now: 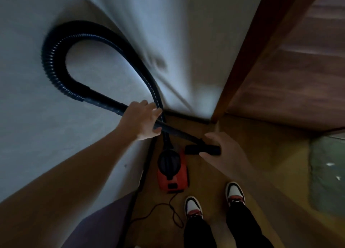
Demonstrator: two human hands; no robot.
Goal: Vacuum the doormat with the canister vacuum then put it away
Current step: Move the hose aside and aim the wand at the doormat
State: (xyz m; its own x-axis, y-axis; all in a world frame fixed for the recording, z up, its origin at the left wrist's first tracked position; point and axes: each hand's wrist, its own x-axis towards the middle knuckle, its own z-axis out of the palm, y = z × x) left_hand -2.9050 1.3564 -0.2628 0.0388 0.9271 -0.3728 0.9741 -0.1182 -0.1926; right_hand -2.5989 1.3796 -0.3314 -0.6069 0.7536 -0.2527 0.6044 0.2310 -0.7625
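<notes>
The left hand (145, 121) is wrapped round the black wand (177, 131), thumb beneath and fingers over the top, gripping it where the rigid tube begins its run down toward the nozzle (203, 149). The right hand (225, 155) holds nothing: its fingers lie relaxed just beside the nozzle, at about 4 o'clock from the left hand. Blur hides whether they touch it.

Holding the wand high on its tube probably lets the person steer the nozzle end while the ribbed hose (54, 61) swings free. It arcs up in a big loop toward 10 o'clock in the view and comes back down to the red canister vacuum (172, 172). The loose right hand looks placed to steady or catch the nozzle, which would suit guiding the tool or folding it away.

The canister sits on the floor at 6 o'clock from the left hand, close against the dark skirting, with its thin cord (169, 208) trailing loose toward 6 o'clock beside the person's shoes (194, 206). A greenish patch at 4 o'clock near the view's right edge is most likely the doormat (326, 173), well apart from the nozzle. It is too smeared to judge whether it is clean.

The floor (280, 147) is smooth and tan, probably easy for the canister to roll on. A pale wall (28, 98) fills the 9 to 12 o'clock side, and a dark wooden door (289, 70) stands at 2 o'clock. The light is dim.
</notes>
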